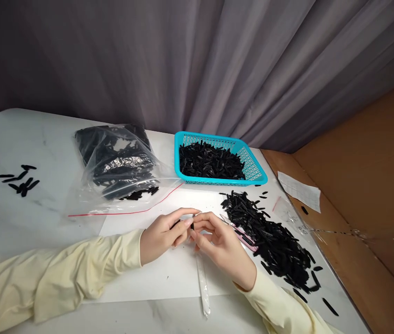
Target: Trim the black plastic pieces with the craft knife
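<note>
Over the white sheet (pixel 141 278), my left hand (pixel 169 232) and my right hand (pixel 217 243) meet fingertip to fingertip. Both are closed in a pinch on a small black strip (pixel 192 226), mostly covered by the fingers. Another dark strip (pixel 175 224) shows within the left hand's fingers. Beneath the hands lies a narrow clear plastic sleeve (pixel 203 287), its upper end hidden. Just right of the right hand, a pink-handled tool (pixel 247 239) with a pointed metal tip is partly buried under a heap of black strips (pixel 273 241).
A turquoise basket (pixel 217 180) full of black strips stands at the back. Left of it lies a clear zip bag (pixel 120 162) with more strips. Loose strips (pixel 24 185) are scattered far left. A paper slip (pixel 299 190) and crumpled clear plastic (pixel 294 220) lie near the right edge.
</note>
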`<state>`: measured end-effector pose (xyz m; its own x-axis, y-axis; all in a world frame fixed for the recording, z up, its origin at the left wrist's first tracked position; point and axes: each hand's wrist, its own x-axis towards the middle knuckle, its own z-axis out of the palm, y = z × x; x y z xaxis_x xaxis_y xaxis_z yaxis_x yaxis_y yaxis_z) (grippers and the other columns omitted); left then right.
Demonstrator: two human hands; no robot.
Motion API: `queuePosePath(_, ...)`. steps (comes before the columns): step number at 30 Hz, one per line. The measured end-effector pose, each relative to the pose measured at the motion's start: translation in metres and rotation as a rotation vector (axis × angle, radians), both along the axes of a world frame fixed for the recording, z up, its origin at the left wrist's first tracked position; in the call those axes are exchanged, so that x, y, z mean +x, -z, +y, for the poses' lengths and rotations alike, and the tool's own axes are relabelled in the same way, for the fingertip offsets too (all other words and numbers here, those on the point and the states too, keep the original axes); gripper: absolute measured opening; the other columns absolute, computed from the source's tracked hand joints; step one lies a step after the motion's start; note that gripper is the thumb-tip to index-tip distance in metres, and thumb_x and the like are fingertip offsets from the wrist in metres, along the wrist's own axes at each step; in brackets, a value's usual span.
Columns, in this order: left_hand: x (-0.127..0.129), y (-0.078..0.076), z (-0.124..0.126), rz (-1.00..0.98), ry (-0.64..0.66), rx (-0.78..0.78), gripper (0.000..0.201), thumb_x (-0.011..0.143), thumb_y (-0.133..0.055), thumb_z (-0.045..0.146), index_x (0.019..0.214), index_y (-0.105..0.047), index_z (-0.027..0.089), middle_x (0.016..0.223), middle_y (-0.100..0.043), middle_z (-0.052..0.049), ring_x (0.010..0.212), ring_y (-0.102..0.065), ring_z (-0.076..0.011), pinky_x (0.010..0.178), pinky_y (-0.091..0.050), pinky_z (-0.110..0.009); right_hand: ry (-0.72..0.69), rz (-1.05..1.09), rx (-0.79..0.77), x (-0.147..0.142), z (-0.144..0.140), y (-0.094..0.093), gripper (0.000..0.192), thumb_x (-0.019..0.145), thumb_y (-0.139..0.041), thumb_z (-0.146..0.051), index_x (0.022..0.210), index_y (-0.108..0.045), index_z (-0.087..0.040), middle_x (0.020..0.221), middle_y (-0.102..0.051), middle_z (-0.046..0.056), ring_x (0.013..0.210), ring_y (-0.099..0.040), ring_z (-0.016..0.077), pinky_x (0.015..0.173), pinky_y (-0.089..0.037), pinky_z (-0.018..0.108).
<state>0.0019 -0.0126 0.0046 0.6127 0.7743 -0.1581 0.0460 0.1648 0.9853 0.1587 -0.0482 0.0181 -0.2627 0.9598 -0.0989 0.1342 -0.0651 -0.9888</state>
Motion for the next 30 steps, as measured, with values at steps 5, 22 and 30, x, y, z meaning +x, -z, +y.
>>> queuePosePath(5, 0.001, 0.003, 0.002, 0.0, -0.052, -0.018, 0.036, 0.087, -0.041, 0.038, 0.111, -0.049, 0.012, 0.044, -0.026, 0.011, 0.04, -0.024, -0.0068, 0.039, -0.02, -0.019, 0.038, 0.044, 0.007, 0.005, 0.004, 0.011, 0.015, 0.083, -0.054, -0.028, 0.094, -0.057, -0.018, 0.079, -0.058, 0.003, 0.064, -0.056, 0.0116, 0.057, -0.051, 0.025)
queuePosePath(22, -0.002, -0.001, 0.002, 0.058, -0.081, -0.018, 0.03, 0.085, -0.044, 0.035, 0.105, -0.053, 0.014, 0.044, -0.028, 0.01, 0.039, -0.025, -0.0067, 0.039, -0.02, -0.019, 0.024, 0.206, -0.12, -0.001, -0.002, 0.021, 0.019, 0.077, -0.063, -0.034, 0.081, -0.058, -0.016, 0.061, -0.062, 0.0, 0.05, -0.059, 0.0113, 0.055, -0.053, 0.027)
queuePosePath(30, -0.001, 0.0, 0.002, 0.029, -0.058, -0.015, 0.031, 0.086, -0.043, 0.036, 0.105, -0.053, 0.013, 0.046, -0.032, 0.009, 0.041, -0.026, -0.0063, 0.038, -0.019, -0.019, 0.017, 0.277, -0.076, -0.001, -0.002, 0.021, 0.021, 0.083, -0.055, -0.035, 0.084, -0.058, -0.015, 0.069, -0.066, 0.004, 0.053, -0.061, 0.0121, 0.053, -0.053, 0.028)
